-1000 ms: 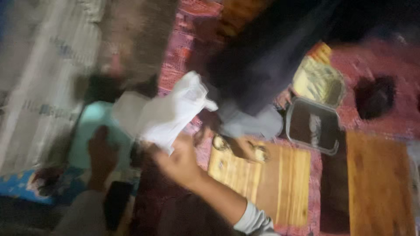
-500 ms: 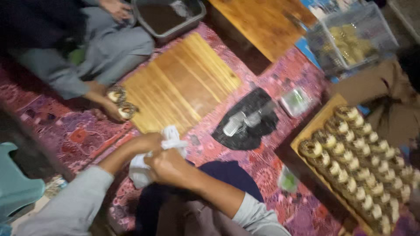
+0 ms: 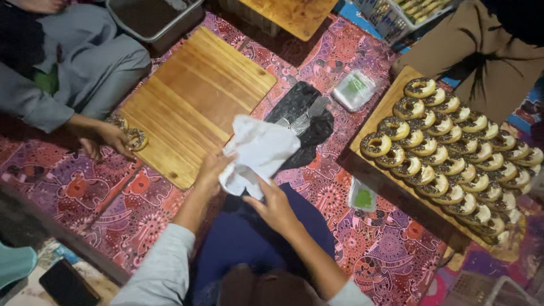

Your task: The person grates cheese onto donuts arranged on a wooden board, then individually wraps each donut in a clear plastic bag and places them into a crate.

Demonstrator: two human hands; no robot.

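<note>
Both hands work a white cloth (image 3: 258, 152), crumpled and bunched, held above the patterned mat (image 3: 85, 187) just in front of the person's lap. Left hand (image 3: 212, 170) has its grip clamped on the cloth's lower left edge; right hand (image 3: 276, 205) pinches the bottom edge from below, fingers closed on the fabric

Step in hand, as I read it: gathering or unfolding the cloth between the two hands. Any next move needs a firmer hold on opposite edges, since the fabric hangs loose and folded over itself

Cloth looks thin, soft, plain white, creased, no stiffness. Part of it overlaps the black plastic bag (image 3: 303, 116) lying on the mat behind it

Around: bare wooden board (image 3: 198, 99) to the left, touching nothing of the cloth. A second person's hand (image 3: 110, 139) sits at that board's edge holding a ring-shaped doughnut (image 3: 136, 139). To the right, a tray (image 3: 381, 110) packed with rows of chocolate-topped doughnuts (image 3: 453, 158), well apart from both hands
</note>
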